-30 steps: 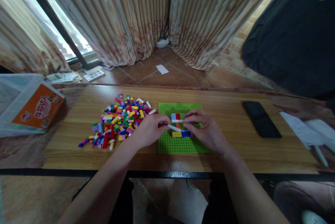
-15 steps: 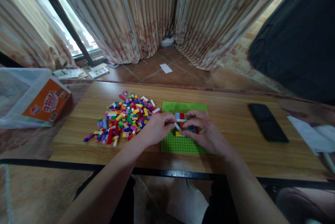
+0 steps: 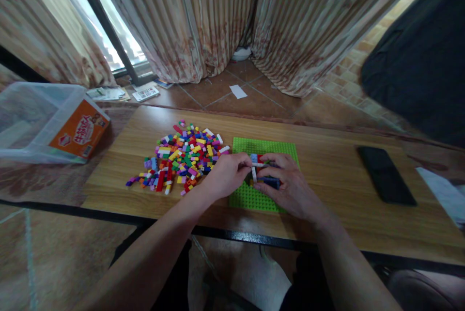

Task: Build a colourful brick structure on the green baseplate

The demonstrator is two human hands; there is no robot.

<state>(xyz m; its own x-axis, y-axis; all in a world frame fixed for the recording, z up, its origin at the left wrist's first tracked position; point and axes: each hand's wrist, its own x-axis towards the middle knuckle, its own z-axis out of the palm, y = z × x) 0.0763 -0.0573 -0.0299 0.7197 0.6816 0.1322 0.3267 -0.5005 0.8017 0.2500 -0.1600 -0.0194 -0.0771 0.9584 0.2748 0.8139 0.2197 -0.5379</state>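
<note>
A green baseplate lies on the table with a low build of light blue, red, white and dark blue bricks on it, partly covered by my fingers. At its left side stands a long white brick, its length running front to back. My left hand has its thumb and forefinger pinched together at the brick's left side. From the right, my right hand curls over the build, fingers and thumb closed at the white brick. A dark blue brick shows beneath the right hand. The exact contact at the fingertips is hard to see.
A heap of loose coloured bricks spreads left of the baseplate. A black phone lies on the wooden table at the right, near white paper. A clear plastic bin with an orange label stands beyond the table's left end.
The white brick was slanted between my fingers and now lines up with the left side of the build. The whole view has shifted slightly, moving things rightward in the picture.
</note>
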